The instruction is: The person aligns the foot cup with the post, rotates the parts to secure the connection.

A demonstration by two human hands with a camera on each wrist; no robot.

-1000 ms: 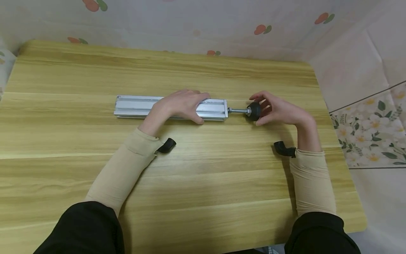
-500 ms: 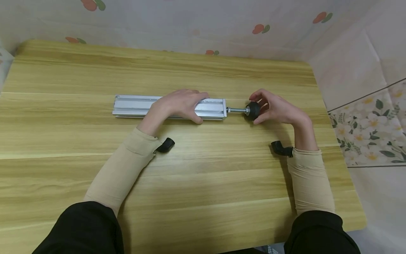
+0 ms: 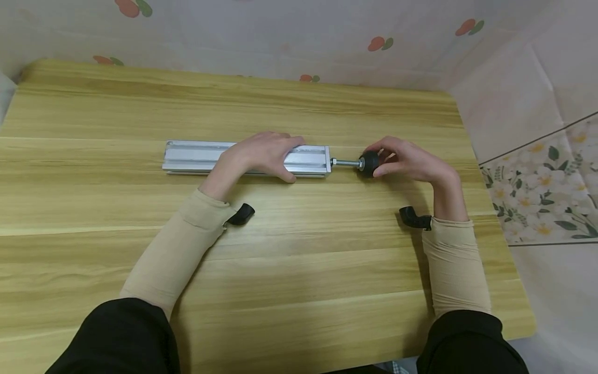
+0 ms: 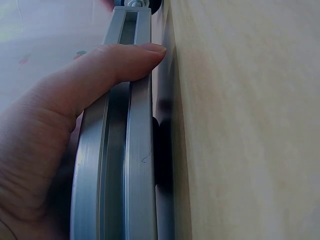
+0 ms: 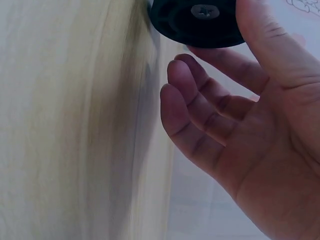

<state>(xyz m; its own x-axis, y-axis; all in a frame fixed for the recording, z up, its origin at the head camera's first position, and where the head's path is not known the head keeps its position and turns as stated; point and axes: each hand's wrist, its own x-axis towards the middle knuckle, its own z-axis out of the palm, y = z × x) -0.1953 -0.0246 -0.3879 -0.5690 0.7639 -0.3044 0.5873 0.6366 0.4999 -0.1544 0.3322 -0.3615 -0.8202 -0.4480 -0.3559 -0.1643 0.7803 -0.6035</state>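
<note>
A silver aluminium extrusion (image 3: 196,157) lies lengthwise across the table in the head view. My left hand (image 3: 261,151) grips it across the top, its thumb (image 4: 135,61) pressed along the grooved side in the left wrist view. From the right end plate sticks a threaded rod (image 3: 347,162) with a nut (image 3: 334,162) close to the plate. On the rod's outer end sits a round black levelling foot (image 3: 370,164). My right hand (image 3: 413,160) pinches this foot between thumb and index finger; the other fingers curl loosely below it in the right wrist view.
The wood-grain table (image 3: 303,291) reaches to a patterned wall covering (image 3: 261,41) at the back and right. Black curved camera mounts (image 3: 241,214) stick out from both beige sleeves (image 3: 455,265).
My right thumb and fingers have loosened off the foot's edge, shifted, and closed on the foot again. My left hand and the extrusion stay in place; the head view has drifted slightly.
</note>
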